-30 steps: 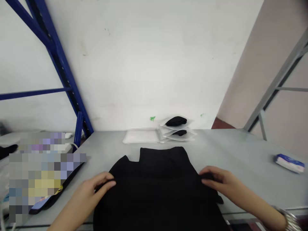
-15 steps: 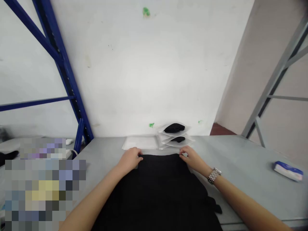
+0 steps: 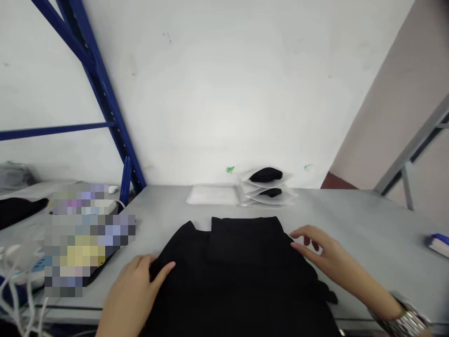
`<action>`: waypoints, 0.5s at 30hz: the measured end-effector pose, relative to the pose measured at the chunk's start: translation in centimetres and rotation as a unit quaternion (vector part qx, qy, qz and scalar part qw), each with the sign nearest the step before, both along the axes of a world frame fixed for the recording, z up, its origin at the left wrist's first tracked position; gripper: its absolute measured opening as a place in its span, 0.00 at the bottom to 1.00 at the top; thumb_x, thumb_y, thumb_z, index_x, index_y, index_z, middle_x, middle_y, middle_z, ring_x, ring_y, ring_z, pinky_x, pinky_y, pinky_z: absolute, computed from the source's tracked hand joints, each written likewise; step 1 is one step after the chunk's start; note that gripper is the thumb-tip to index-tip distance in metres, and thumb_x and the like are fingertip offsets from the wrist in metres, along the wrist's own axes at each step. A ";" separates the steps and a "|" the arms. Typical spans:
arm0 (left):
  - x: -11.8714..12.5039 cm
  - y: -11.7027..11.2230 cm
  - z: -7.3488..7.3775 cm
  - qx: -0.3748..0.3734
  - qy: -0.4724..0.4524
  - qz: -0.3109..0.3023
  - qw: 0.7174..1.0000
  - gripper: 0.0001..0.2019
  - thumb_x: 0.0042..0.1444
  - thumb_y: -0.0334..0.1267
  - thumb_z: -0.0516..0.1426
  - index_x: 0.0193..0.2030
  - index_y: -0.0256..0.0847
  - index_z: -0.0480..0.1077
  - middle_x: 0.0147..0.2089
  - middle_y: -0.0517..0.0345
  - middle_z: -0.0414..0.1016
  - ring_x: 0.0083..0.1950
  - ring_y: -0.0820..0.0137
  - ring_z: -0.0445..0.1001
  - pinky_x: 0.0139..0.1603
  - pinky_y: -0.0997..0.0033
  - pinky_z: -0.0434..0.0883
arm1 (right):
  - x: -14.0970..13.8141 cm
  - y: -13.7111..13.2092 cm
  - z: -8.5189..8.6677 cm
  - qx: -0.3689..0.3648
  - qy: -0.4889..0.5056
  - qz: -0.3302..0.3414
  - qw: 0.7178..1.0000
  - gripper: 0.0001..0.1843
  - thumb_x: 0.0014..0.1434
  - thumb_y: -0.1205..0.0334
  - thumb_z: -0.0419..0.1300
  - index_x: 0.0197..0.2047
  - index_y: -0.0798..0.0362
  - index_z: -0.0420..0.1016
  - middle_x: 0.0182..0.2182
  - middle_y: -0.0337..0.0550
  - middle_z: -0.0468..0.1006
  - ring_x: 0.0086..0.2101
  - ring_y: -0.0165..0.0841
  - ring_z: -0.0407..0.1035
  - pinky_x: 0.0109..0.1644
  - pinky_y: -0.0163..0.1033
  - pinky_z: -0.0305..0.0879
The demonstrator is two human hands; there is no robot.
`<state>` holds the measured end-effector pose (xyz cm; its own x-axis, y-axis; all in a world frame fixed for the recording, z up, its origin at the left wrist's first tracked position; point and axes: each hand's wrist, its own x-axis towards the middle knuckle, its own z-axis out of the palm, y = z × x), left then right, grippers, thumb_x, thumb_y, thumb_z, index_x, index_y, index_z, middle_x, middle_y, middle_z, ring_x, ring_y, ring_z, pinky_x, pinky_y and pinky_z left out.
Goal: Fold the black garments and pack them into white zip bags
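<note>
A black garment (image 3: 245, 290) lies spread on the grey table, reaching toward me past the bottom of the view. At its far end, a straight-edged panel (image 3: 244, 239) lies folded over, and a corner sticks up to its left. My left hand (image 3: 135, 290) is at the garment's left edge, thumb on top of the cloth and fingers curled at the side, the edge between them. Beside the right edge, my right hand (image 3: 317, 245) hovers with thumb and index finger apart, holding nothing. A metal watch sits on the right wrist.
Along the wall lie a flat white packet (image 3: 213, 195) and stacked frosted bags (image 3: 268, 192) with black items inside. A blue-and-white packet (image 3: 440, 244) lies at the far right. Blue rack posts (image 3: 101, 79), white cables (image 3: 16, 299) and a blurred-out area are on the left.
Both hands have let go of the garment's far corners. The far end now shows a folded panel. My left hand moved back to the left edge; my right hand moved off rightward. The view shifted.
</note>
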<state>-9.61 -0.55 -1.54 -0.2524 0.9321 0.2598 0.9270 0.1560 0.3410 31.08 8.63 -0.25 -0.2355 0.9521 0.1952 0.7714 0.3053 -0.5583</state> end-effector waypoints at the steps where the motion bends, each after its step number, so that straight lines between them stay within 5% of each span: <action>1: 0.1 0.2 0.2 -0.005 0.006 0.020 1.000 0.16 0.54 0.51 0.51 0.39 0.42 0.71 0.39 0.48 0.77 0.44 0.55 0.76 0.45 0.60 0.70 | -0.1 0.6 -0.3 0.005 0.008 0.006 1.000 0.21 0.56 0.45 0.57 0.49 0.45 0.71 0.43 0.45 0.75 0.41 0.41 0.69 0.45 0.44 0.67; 5: 1.7 1.5 2.4 0.014 0.017 0.037 0.999 0.12 0.55 0.45 0.50 0.37 0.39 0.68 0.41 0.48 0.76 0.44 0.55 0.76 0.47 0.58 0.70 | -0.3 2.3 -1.6 -0.048 0.025 0.033 0.998 0.37 0.47 0.48 0.65 0.60 0.45 0.63 0.50 0.46 0.73 0.50 0.43 0.66 0.55 0.48 0.63; 10: 7.2 2.6 3.2 0.146 -0.067 -0.073 0.984 0.10 0.57 0.36 0.48 0.44 0.40 0.65 0.52 0.46 0.72 0.54 0.59 0.72 0.53 0.58 0.69 | -1.1 2.8 -1.7 -0.056 -0.018 0.033 0.998 0.23 0.45 0.50 0.66 0.43 0.53 0.74 0.39 0.47 0.75 0.41 0.43 0.69 0.48 0.47 0.66; 12: 10.1 2.4 2.4 0.112 -0.092 -0.175 0.974 0.16 0.55 0.30 0.47 0.50 0.40 0.64 0.56 0.48 0.71 0.60 0.61 0.68 0.58 0.56 0.67 | -1.4 2.8 -1.1 -0.053 -0.035 0.043 0.997 0.16 0.47 0.51 0.64 0.35 0.53 0.75 0.35 0.46 0.75 0.38 0.42 0.69 0.45 0.46 0.66; 15: 12.9 1.9 1.3 -0.039 -0.128 -0.282 0.950 0.24 0.50 0.31 0.53 0.57 0.36 0.63 0.60 0.44 0.67 0.66 0.55 0.57 0.63 0.50 0.61 | -1.9 2.9 0.8 -0.082 -0.010 0.039 0.996 0.12 0.51 0.51 0.61 0.31 0.53 0.74 0.33 0.45 0.76 0.36 0.41 0.70 0.42 0.45 0.66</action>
